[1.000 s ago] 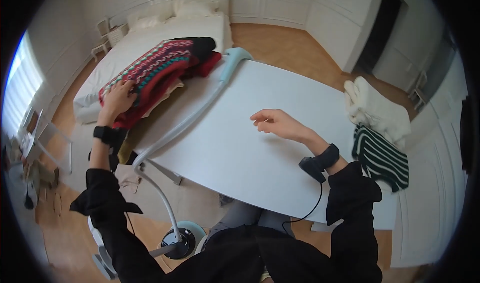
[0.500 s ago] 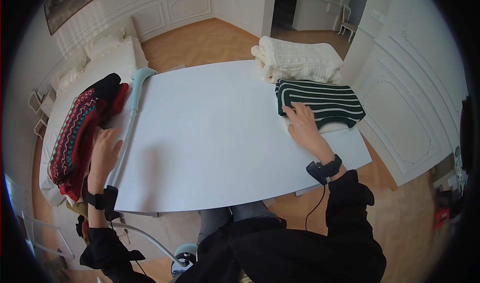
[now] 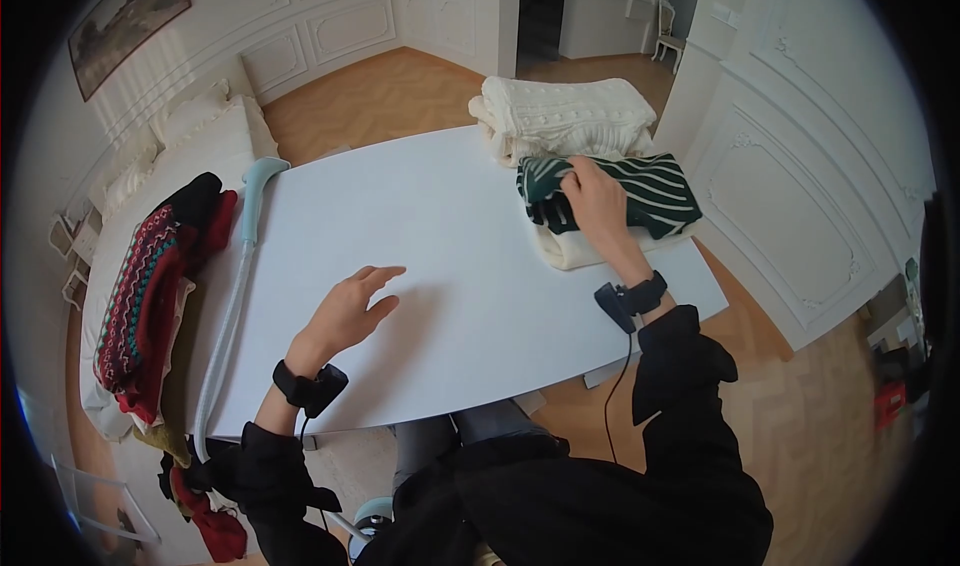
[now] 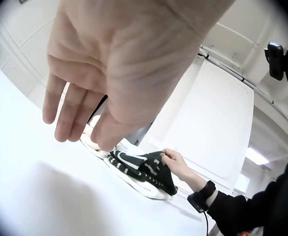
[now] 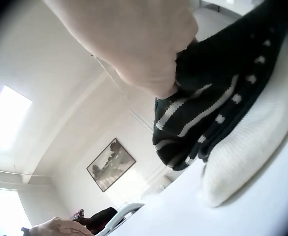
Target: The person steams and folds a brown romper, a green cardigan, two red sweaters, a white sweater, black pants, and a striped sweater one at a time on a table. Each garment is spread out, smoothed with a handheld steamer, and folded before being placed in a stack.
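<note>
In the head view, the right hand (image 3: 598, 202) pinches the near-left part of a folded dark green garment with white stripes (image 3: 660, 188), whose cloth is bunched and lifted there. Under it lies a folded white garment (image 3: 572, 250). The right wrist view shows the striped knit (image 5: 208, 93) raised at the fingers above the white one (image 5: 247, 157). The left hand (image 3: 350, 311) hovers over the white table (image 3: 440, 226), fingers extended and thumb apart, holding nothing; the left wrist view shows its palm (image 4: 119, 64).
Behind the striped garment sits a cream cable-knit pile (image 3: 570, 116). At the table's left lie a pale blue steamer head (image 3: 257, 191) with its hose (image 3: 225, 336) and a stack of red patterned knitwear (image 3: 145, 296). A bed (image 3: 220, 146) stands beyond.
The left hand has left the red knitwear and moved right over the table. The right hand has reached the striped garment and gripped it, lifting its cloth. The head view has turned right.
</note>
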Motion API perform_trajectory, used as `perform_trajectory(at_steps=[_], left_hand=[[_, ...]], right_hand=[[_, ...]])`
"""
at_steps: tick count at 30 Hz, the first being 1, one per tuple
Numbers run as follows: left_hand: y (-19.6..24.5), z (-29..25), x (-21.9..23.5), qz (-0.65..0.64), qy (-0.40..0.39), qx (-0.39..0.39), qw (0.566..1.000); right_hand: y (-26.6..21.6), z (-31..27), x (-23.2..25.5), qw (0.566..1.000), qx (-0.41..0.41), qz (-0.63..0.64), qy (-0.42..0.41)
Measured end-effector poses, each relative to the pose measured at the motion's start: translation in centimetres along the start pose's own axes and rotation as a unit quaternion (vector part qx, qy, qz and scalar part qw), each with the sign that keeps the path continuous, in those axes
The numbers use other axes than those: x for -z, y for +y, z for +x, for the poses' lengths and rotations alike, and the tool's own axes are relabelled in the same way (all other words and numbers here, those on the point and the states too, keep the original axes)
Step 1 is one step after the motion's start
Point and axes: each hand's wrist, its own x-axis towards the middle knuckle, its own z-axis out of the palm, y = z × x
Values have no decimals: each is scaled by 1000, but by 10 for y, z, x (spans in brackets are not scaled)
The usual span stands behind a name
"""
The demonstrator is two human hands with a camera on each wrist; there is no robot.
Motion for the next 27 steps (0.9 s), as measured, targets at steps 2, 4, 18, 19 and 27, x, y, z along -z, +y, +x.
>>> perform_trajectory(at_steps=[2, 4, 18, 19, 27], left_hand=[[14, 11, -9, -16, 47, -15, 999], [28, 20, -20, -29, 96, -26, 995], [-32, 5, -16, -296, 210, 92, 927], [-34, 3, -8, -353, 229, 117, 900], [-21, -24, 55, -415, 283, 118, 856]], right_hand=[[-48, 10, -4, 997, 17, 67, 15], [-96, -1, -11, 985, 61, 159, 6], [-165, -82, 12, 914, 206, 219, -272], [-162, -87, 15, 912, 210, 221, -273], [-111, -81, 5, 963, 256, 10, -79]])
